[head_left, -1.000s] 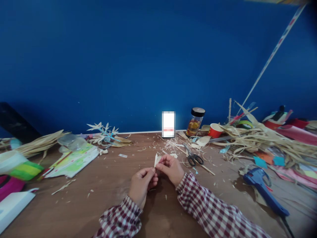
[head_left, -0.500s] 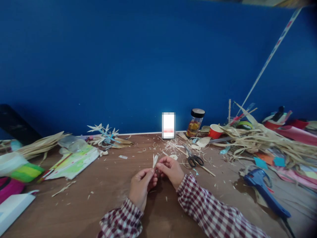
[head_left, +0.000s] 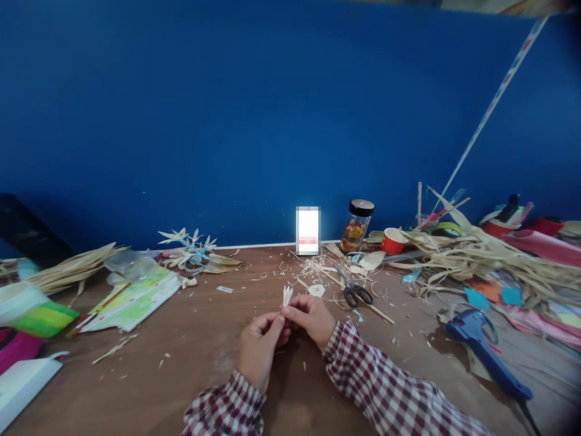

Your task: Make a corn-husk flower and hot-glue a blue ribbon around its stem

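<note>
Together, both hands (head_left: 290, 330) pinch the pale husk piece (head_left: 287, 295) between fingertips.

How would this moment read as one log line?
left hand: pinching straw piece | right hand: pinching same piece | scissors: lying beyond | table: littered

1. Left hand (head_left: 259, 344): low in the middle, back to the camera, fingers (head_left: 272, 327) curled and pinched shut at the tips.
2. Right hand (head_left: 313, 318): just right of it, fingertips meeting the left's, pinched too.
3. Both forearms in checked sleeves, angled inward from the lower edge.
</note>
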A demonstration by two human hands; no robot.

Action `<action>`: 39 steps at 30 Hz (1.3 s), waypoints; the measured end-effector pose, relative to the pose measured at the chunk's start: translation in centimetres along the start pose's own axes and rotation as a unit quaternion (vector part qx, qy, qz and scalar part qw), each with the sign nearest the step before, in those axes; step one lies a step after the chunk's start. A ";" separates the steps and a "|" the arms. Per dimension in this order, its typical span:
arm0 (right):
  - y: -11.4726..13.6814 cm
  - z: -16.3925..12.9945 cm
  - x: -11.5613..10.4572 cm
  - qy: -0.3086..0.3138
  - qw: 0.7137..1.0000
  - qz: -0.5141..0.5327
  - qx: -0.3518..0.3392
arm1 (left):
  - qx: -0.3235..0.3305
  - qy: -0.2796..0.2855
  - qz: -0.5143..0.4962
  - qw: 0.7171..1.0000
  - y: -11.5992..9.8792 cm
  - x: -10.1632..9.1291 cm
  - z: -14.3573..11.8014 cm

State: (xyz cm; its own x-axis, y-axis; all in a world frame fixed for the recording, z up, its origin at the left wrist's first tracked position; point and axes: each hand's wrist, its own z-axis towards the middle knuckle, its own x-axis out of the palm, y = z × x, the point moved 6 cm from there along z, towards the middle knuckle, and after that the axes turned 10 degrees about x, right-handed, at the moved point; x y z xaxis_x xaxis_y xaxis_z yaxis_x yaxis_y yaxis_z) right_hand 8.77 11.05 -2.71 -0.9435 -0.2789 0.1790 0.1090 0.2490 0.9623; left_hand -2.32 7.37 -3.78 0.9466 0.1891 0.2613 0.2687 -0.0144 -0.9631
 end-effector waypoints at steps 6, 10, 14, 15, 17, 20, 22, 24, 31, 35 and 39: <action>0.1 -0.1 0.1 -0.005 1.000 0.002 0.002 | 0.026 0.019 0.022 0.999 -0.2 0.1 -0.2; 0.0 0.0 0.2 -0.004 1.000 0.011 0.000 | 0.036 0.024 0.037 0.998 -0.2 0.2 -0.3; 0.1 -0.1 0.2 0.003 1.000 0.012 -0.003 | 0.038 0.028 0.041 0.998 0.0 0.1 -0.3; 0.1 -0.1 0.2 0.008 1.000 0.012 -0.003 | 0.038 0.025 0.035 0.998 0.0 0.1 -0.2; 0.1 -0.1 0.4 0.023 1.000 0.017 -0.002 | 0.029 0.014 0.013 0.999 0.1 0.0 -0.1; 0.1 -0.1 0.4 0.028 0.999 0.028 0.005 | 0.008 -0.006 -0.025 1.000 0.1 0.0 0.1; 0.0 0.0 0.1 0.017 0.999 0.030 0.010 | 0.000 -0.009 -0.043 0.999 0.0 0.1 0.1; -0.1 0.1 0.0 0.013 0.999 0.029 0.015 | -0.006 -0.008 -0.054 0.998 0.0 0.3 0.0; -0.1 0.2 -0.1 0.024 0.999 0.037 0.029 | -0.026 0.005 -0.063 0.998 0.2 0.6 -0.3; 0.4 0.1 -0.1 0.024 0.999 0.034 0.014 | -0.047 0.023 -0.012 0.999 0.3 0.5 0.0; 0.7 0.0 -0.1 0.018 1.000 0.023 -0.003 | 0.011 -0.018 0.021 1.000 -1.0 -0.4 0.5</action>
State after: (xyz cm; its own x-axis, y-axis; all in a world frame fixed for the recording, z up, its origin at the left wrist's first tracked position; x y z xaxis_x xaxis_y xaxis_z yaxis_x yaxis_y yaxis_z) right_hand 8.98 11.27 -2.08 -0.9257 -0.3005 0.2295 0.1536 0.2557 0.9545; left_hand -3.01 7.80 -2.93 0.9496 0.2242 0.2189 0.2251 -0.0021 -0.9743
